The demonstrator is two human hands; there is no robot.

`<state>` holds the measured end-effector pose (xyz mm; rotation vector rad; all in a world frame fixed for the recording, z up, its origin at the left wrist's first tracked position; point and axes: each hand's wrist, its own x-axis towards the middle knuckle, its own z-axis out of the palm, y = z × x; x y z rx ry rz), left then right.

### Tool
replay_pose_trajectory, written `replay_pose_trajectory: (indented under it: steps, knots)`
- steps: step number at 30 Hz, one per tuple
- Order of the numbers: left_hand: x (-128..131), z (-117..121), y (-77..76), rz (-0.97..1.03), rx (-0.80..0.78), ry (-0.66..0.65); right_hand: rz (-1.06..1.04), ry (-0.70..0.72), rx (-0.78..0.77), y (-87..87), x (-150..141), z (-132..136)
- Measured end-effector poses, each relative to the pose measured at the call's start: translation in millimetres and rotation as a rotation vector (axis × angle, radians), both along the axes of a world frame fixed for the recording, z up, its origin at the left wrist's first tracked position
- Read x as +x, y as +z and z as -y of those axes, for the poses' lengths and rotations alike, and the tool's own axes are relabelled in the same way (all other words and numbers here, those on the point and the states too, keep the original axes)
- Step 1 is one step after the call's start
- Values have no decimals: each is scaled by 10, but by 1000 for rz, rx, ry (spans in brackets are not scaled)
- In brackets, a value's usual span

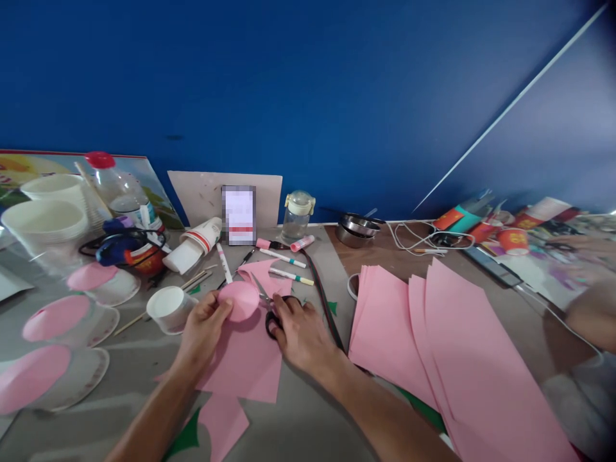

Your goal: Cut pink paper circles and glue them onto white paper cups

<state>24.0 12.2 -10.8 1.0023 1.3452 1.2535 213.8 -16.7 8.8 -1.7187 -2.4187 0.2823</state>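
Observation:
A round pink paper disc (240, 300) is pinched at its left edge between the thumb and fingers of my left hand (208, 324). On the table beside it, my right hand (301, 330) rests with its fingers on the black handles of a pair of scissors (273, 321). The scissor blades lie to the disc's right, pointing up and left. Beneath both hands is a pink paper sheet (255, 369) with cut edges. A curved pink offcut (279, 289) lies behind the scissors. Just left of my left hand stands a white paper cup (168, 309).
Cups topped with pink discs (55, 317) line the left side. Stacked pink sheets (476, 359) cover the right. Several markers (283, 258), a glass jar (297, 218) and a propped phone (239, 215) stand or lie toward the wall. Another person's arm (591, 308) is at far right.

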Motion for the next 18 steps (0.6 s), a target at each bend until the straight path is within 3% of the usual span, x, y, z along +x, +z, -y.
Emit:
replay_pose_trajectory:
  steps: [5, 9, 11, 13, 15, 18]
  knots:
    - [-2, 20, -21, -22, -13, -30, -35, 7, -8, 34, -28, 31]
    - [-7, 48, -37, -66, -39, -42, -148, 8, 105, 27, 60, -33]
    - [-1, 60, -38, -98, -45, -68, -181, -68, 200, -19, 166, -131]
    - [10, 70, -43, -149, -6, -95, -169, -234, 293, -99, 285, -256]
    - [26, 78, -52, -196, 55, -128, -138, -346, 303, -197, 378, -374]
    - [49, 94, -55, -260, 96, -184, -100, -342, 267, -325, 418, -482]
